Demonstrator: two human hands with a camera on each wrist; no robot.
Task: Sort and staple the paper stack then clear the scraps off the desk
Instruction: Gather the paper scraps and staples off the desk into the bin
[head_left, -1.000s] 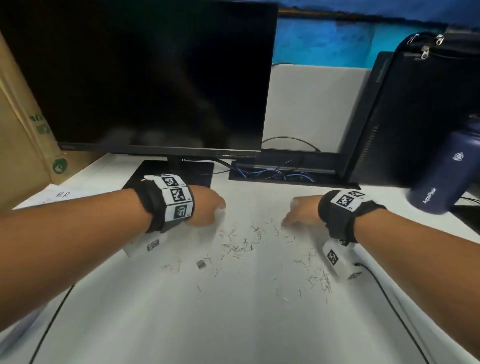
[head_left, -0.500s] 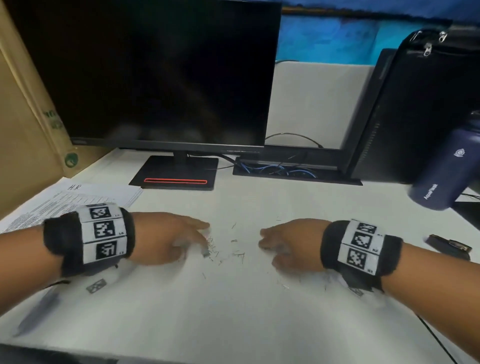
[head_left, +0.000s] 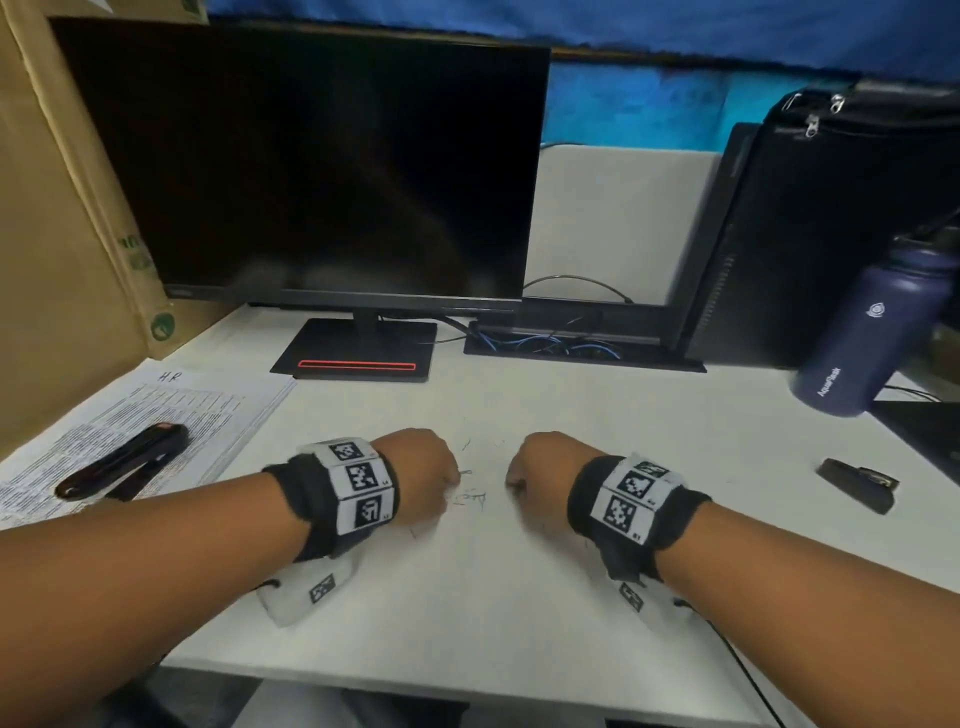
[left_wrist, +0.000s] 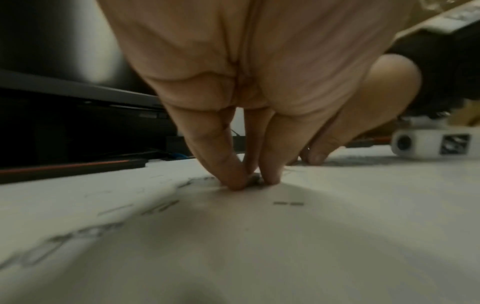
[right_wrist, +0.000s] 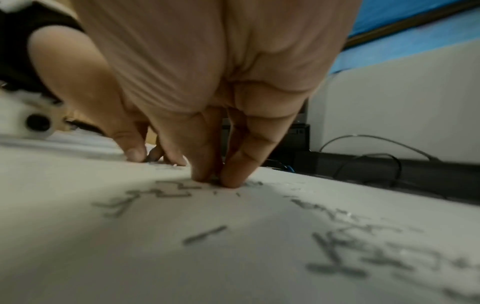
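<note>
My left hand and right hand had raked the staple scraps closer | fingers straight, pressing the surface | clearing underway, unfinished.

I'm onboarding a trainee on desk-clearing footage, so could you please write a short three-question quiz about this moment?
1. True or false: the stapler lies on the printed paper stack.
2. Where do the loose staples lie? A) on the monitor base B) on the desk between the left hand and the right hand C) beside the blue bottle
3. Fill in: in both wrist views, the fingertips press down on the ____.

Key: 1 true; 2 B; 3 desk.
</note>
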